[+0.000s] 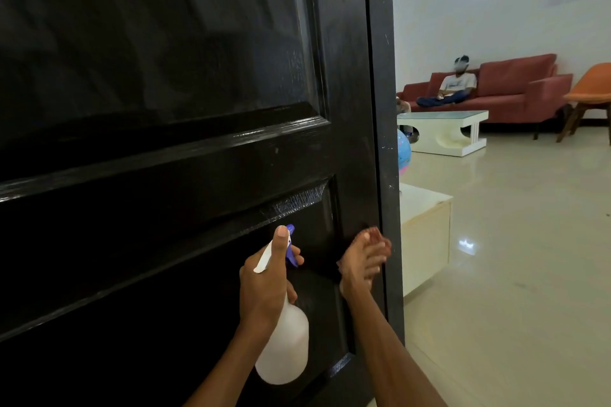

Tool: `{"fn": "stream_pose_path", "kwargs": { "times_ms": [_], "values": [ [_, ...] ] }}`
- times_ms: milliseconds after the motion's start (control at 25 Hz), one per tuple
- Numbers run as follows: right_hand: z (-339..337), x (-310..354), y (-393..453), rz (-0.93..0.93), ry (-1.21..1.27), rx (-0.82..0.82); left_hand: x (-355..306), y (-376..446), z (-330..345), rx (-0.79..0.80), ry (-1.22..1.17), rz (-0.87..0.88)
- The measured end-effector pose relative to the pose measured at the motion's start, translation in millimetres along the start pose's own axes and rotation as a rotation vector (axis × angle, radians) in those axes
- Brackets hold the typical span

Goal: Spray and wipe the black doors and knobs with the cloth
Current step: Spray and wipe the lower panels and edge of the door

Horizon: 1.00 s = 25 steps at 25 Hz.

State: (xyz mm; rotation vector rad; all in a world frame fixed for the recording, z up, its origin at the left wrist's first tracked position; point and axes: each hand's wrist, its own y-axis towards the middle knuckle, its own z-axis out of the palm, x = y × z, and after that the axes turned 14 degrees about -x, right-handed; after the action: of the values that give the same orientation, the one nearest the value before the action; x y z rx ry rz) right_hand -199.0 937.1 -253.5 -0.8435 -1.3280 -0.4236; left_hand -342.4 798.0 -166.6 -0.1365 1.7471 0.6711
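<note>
A glossy black panelled door [185, 149] fills the left and middle of the view, its edge [383, 109] standing open toward a living room. My left hand [264, 281] grips the neck of a white spray bottle [284, 350], with a finger on its purple trigger and the nozzle [290, 229] aimed at the lower panel. My right hand [362, 261] is motion-blurred and lies with stretched fingers against the door near its edge. A small reddish patch [375, 235] at its fingertips looks like the cloth. No knob is in view.
Behind the door edge stands a low cream cabinet [426, 231]. Farther back are a white coffee table [446, 132], a red sofa [519, 89] with a person [453, 89] sitting on it, and an orange chair [591, 92]. A glossy tiled floor [515, 274] stretches to the right.
</note>
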Motion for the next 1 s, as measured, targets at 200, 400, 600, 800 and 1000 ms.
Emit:
{"fn": "stream_pose_path", "kwargs": {
  "times_ms": [200,400,600,800,1000],
  "values": [
    [11.9,182.2,-44.7,-0.597,0.046,-0.012,-25.1,7.8,4.3,-0.027,-0.045,0.021],
    [18.1,163.9,-49.9,-1.386,-0.084,0.000,-38.4,12.5,9.3,-0.063,-0.067,0.042],
    [7.3,118.5,16.3,-1.009,-0.070,-0.067,-24.8,8.0,17.7,-0.035,-0.044,0.029],
    [9.5,67.6,33.0,-1.073,-0.054,-0.105,-5.2,0.9,34.9,-0.007,0.005,0.011],
    [-0.4,-97.6,48.0,-0.457,0.066,-0.061,34.8,-23.9,56.1,0.034,0.021,-0.048]
  ]
}}
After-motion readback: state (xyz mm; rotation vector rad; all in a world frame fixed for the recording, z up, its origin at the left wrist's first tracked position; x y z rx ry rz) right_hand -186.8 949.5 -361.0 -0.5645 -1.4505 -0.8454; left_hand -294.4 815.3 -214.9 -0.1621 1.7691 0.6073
